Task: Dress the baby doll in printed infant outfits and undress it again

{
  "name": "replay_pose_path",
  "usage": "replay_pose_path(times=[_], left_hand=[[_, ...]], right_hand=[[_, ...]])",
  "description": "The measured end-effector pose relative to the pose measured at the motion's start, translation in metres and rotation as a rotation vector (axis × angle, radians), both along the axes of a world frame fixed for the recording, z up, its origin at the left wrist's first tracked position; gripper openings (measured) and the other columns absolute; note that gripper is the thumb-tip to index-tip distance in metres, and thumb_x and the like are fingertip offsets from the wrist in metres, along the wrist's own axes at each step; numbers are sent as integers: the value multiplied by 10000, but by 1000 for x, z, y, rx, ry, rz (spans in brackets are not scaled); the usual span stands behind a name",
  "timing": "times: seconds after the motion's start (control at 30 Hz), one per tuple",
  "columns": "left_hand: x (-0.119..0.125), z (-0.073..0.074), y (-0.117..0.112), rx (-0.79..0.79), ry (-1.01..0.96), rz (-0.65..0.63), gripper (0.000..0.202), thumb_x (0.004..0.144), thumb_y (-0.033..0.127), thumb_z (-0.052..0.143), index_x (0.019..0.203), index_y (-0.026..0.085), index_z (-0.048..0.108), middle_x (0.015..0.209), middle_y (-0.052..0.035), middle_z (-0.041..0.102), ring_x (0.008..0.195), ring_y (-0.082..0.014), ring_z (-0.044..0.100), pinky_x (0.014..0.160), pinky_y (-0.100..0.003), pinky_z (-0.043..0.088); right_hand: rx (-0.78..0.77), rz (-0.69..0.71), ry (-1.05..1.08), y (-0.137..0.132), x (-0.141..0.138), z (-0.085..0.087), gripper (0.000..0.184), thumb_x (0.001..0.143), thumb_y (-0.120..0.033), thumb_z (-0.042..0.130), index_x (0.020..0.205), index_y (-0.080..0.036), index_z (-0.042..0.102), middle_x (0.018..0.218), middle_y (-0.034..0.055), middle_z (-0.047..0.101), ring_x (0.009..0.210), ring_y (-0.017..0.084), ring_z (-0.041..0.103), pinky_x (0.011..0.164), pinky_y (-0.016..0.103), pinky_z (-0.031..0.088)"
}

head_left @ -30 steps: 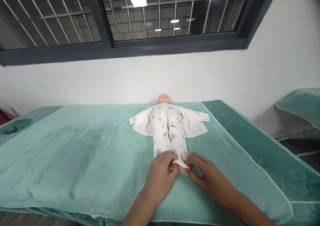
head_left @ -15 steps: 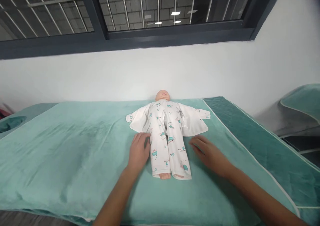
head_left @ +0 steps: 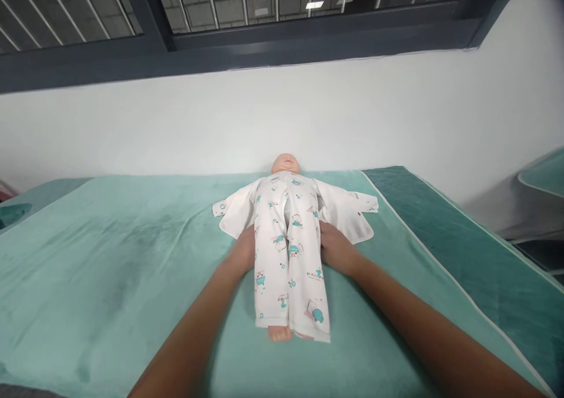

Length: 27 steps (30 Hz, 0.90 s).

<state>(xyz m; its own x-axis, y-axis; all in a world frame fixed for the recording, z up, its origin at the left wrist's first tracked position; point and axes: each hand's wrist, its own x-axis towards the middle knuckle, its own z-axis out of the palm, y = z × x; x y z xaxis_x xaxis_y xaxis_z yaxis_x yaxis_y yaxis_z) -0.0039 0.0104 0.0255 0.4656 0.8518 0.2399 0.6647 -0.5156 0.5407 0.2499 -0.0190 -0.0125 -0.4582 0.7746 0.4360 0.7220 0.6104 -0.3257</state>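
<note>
A baby doll (head_left: 285, 164) lies on its back on a teal towel (head_left: 110, 257), head toward the wall. It wears white patterned trousers (head_left: 286, 269), and an open white jacket (head_left: 343, 213) is spread flat under it. One bare foot (head_left: 279, 333) sticks out of the left trouser leg. My left hand (head_left: 244, 250) presses against the doll's left hip and my right hand (head_left: 335, 246) against its right hip. The fingers of both hands reach under the trousers and are hidden.
The teal towel covers a long table that stands against a white wall (head_left: 396, 110) below a dark-framed barred window (head_left: 247, 28). A darker green cover (head_left: 462, 239) shows on the table's right side. Another teal-covered surface (head_left: 544, 172) stands at the far right.
Both hands left the trouser cuffs at the doll's feet, passed along the legs and now hold the doll at the hips. The view has tilted down and closer.
</note>
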Motion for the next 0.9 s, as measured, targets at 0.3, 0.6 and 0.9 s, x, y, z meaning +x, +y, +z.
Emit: replay_pose_path(times=[0.3,0.6,0.9], left_hand=[[-1,-4,-1,-16,-134,121,387,884,339,485,1195,160,630,1253,-107,650,1125,-282,594,940,-411,503],[-22,-19,-28,189,43,-89,319,911,220,440,722,223,697,821,-73,673,825,-195,598,791,-340,495],[-48,-24,16,113,3,655,283,876,344,499,1039,175,657,1050,-95,648,1015,-258,566,897,-388,457]], right_hand=[[-55,65,13,-8,6,5,247,859,-119,511,839,-234,728,902,53,652,944,197,569,868,345,444],[-276,173,41,-16,25,30,237,927,-289,535,746,-210,667,764,-1,647,758,137,573,800,289,425],[-226,-886,97,7,96,11,488,860,-608,469,985,-165,631,1019,150,656,901,271,609,726,360,420]])
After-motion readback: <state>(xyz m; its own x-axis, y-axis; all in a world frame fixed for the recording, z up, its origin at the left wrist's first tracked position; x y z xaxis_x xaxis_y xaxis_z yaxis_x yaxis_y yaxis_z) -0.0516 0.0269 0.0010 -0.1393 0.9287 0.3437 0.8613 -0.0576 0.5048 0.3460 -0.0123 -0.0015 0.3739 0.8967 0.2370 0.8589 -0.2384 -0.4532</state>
